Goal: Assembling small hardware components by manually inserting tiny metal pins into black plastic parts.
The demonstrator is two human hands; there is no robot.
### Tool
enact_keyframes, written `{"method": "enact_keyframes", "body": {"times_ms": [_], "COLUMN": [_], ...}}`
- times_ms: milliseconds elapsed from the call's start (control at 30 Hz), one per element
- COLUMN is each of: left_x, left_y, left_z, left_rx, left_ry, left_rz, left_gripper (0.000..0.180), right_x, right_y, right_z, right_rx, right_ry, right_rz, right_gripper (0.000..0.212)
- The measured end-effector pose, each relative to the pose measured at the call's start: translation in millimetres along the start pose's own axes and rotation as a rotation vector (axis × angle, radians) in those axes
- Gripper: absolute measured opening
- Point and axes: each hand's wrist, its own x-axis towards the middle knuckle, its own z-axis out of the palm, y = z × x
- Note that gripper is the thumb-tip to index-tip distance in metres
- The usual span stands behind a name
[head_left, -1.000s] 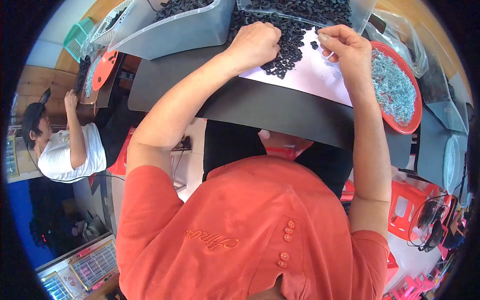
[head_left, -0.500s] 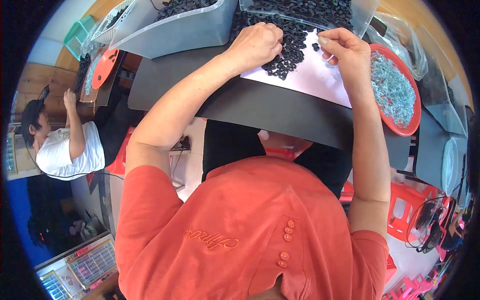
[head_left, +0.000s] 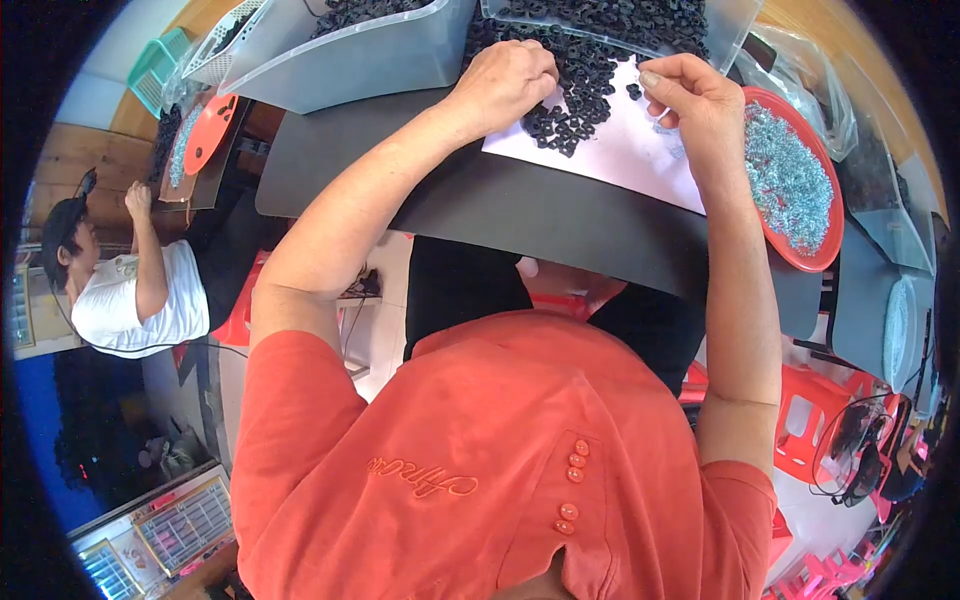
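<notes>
My left hand (head_left: pixel 505 88) is over the left edge of a heap of small black ring-like parts (head_left: pixel 572 118). Its fingers curl downward, and whatever they grip is hidden. The heap covers part of a white sheet (head_left: pixel 640 160) on the dark table. Above the sheet's right side, my right hand (head_left: pixel 698 108) is closed, thumb against forefinger, its other fingers curled in. One black part (head_left: pixel 633 91) shows just below those fingertips; whether it is held cannot be told. Close by on the right is a red round tray (head_left: pixel 832 215) with many small silvery-blue pieces (head_left: pixel 785 180).
A clear bin (head_left: pixel 370 75) of black parts stands far left, another clear bin (head_left: pixel 735 30) straight ahead. Plastic bags (head_left: pixel 815 95) lie beyond the red tray. At left, a person in a white shirt (head_left: pixel 150 300) sits by another red tray (head_left: pixel 208 135). The table edge (head_left: pixel 560 240) runs before me.
My left hand has shifted slightly left and toward me, away from the heap. The right hand has moved very little, its fingers still closed.
</notes>
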Motion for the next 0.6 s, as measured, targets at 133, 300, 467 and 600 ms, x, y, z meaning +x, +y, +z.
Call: {"method": "enact_keyframes", "body": {"times_ms": [133,300,467,600], "left_x": [1,13,23,27], "left_y": [3,33,50,50], "left_z": [-2,-16,-9,2], "left_rx": [-0.027,-1.017,-1.43,-1.581], "left_ry": [0.062,0.065,0.002,0.024], "left_rz": [0.005,-0.584,-0.651,-0.629], "left_gripper": [0.014,0.022,0.029,0.027], "right_x": [0,-3,-8,-8], "right_y": [-1,-4,-10,-9], "right_z": [-1,1,6,9], "right_rx": [0.004,0.103,0.172,0.174], "right_ry": [-0.01,-0.044,-0.034,-0.001], "right_rz": [0.007,-0.035,-0.09,-0.096], "right_gripper": [0.01,0.011,0.013,0.013]}}
